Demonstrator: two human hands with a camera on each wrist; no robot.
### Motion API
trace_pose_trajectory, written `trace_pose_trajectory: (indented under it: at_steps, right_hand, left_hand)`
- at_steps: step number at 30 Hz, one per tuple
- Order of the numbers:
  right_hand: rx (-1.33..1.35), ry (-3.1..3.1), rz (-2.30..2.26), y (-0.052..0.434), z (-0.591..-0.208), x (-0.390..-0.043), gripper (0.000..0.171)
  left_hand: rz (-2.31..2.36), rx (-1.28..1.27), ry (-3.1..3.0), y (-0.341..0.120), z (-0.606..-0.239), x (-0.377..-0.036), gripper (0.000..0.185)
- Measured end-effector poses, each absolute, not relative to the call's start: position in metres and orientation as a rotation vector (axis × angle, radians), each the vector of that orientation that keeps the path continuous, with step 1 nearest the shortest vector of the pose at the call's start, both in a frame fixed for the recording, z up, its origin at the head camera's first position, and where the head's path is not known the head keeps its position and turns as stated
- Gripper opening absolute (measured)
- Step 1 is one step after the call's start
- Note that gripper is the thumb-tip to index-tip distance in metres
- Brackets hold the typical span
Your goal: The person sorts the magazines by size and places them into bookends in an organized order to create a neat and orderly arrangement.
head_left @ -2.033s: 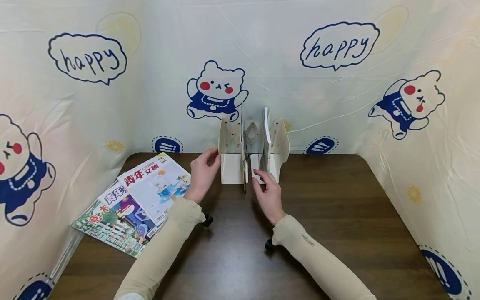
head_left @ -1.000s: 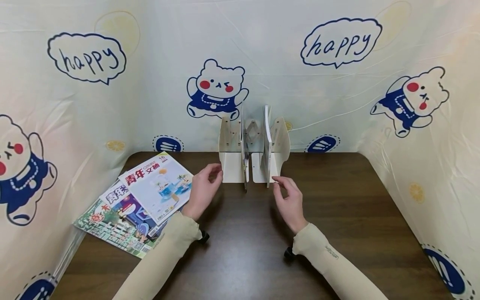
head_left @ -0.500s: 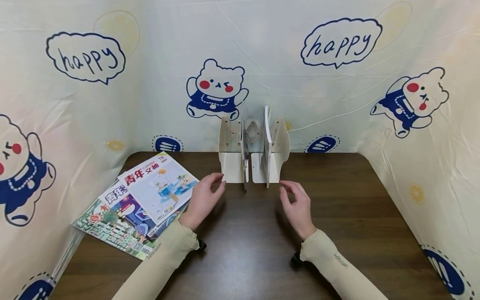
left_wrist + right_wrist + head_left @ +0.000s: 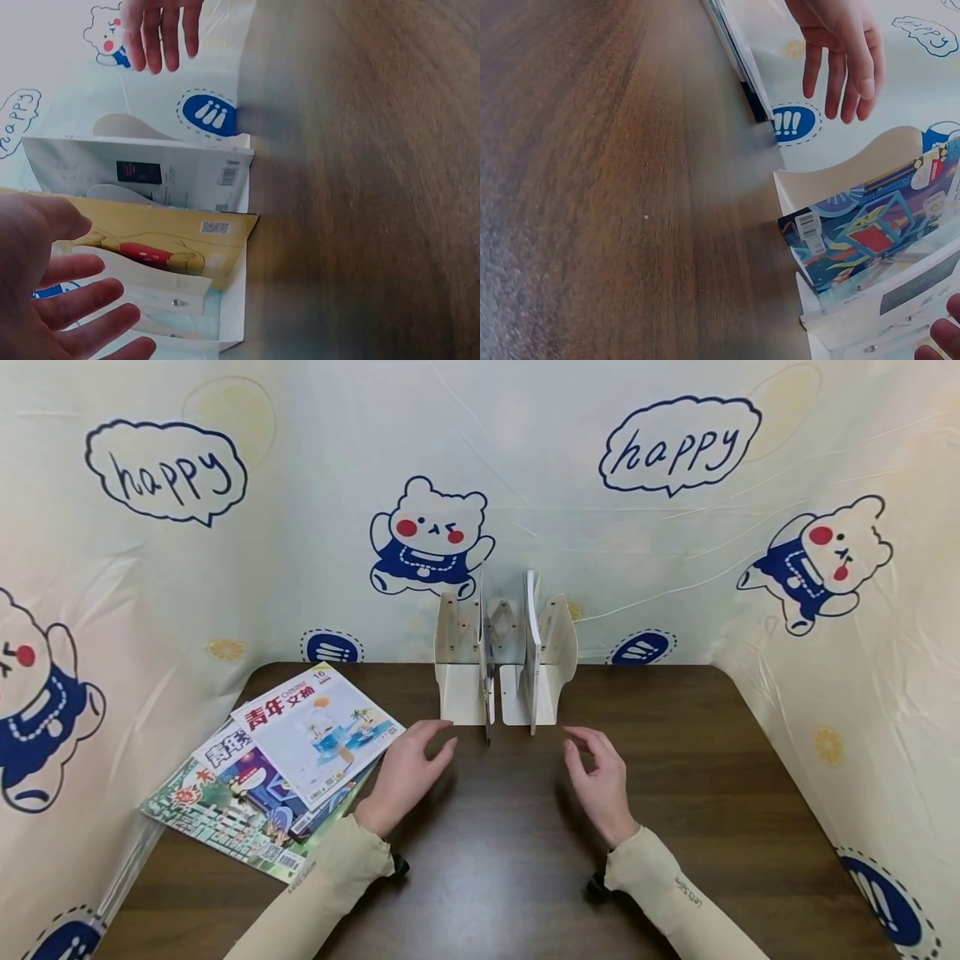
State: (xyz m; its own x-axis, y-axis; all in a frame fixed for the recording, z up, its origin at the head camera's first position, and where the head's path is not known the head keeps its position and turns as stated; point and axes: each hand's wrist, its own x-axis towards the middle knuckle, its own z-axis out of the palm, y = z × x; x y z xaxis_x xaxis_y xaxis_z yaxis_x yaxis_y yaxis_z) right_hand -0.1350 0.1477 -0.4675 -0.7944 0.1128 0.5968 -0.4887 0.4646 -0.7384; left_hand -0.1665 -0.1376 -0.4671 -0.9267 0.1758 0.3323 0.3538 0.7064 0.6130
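Note:
A white book rack (image 4: 461,697) stands at the back middle of the table. Two thin magazines stand upright in it, apart from each other: one with a yellow back cover (image 4: 225,229) and colourful front (image 4: 874,232), and a whitish one (image 4: 199,176) to its right. My left hand (image 4: 405,777) hovers in front of the rack's left side, its fingers loosely bent and holding nothing. In front of the rack's right corner, my right hand (image 4: 602,785) is likewise relaxed and bare, clear of the rack.
Several magazines lie fanned out on the left, topped by one with a beach picture (image 4: 322,735); my left hand is beside its right corner. A printed curtain (image 4: 570,535) encloses the back and sides of the brown wooden table (image 4: 487,877).
Both hands have drawn back toward me from the rack. The right hand has also moved right, away from the whitish magazine. Rack and standing magazines keep their places.

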Motion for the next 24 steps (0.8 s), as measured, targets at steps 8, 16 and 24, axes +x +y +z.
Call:
trace_pose_trajectory:
  at_steps: [8,16,24]
  right_hand:
    - [0.294,-2.144,1.339,0.159,-0.479,-0.151,0.022]
    - [0.254,-2.215,1.365,0.173,-0.475,-0.172,0.021]
    - [0.205,-2.255,1.329,0.180,-0.459,-0.197,0.023]
  left_hand:
    - [-1.016,-0.433,-2.688,-0.138,-0.469,-0.161,0.032]
    - [-0.995,-0.452,-2.678,-0.137,-0.470,-0.158,0.030]
    - [-0.966,-0.447,-2.697,-0.138,-0.471,-0.156,0.028]
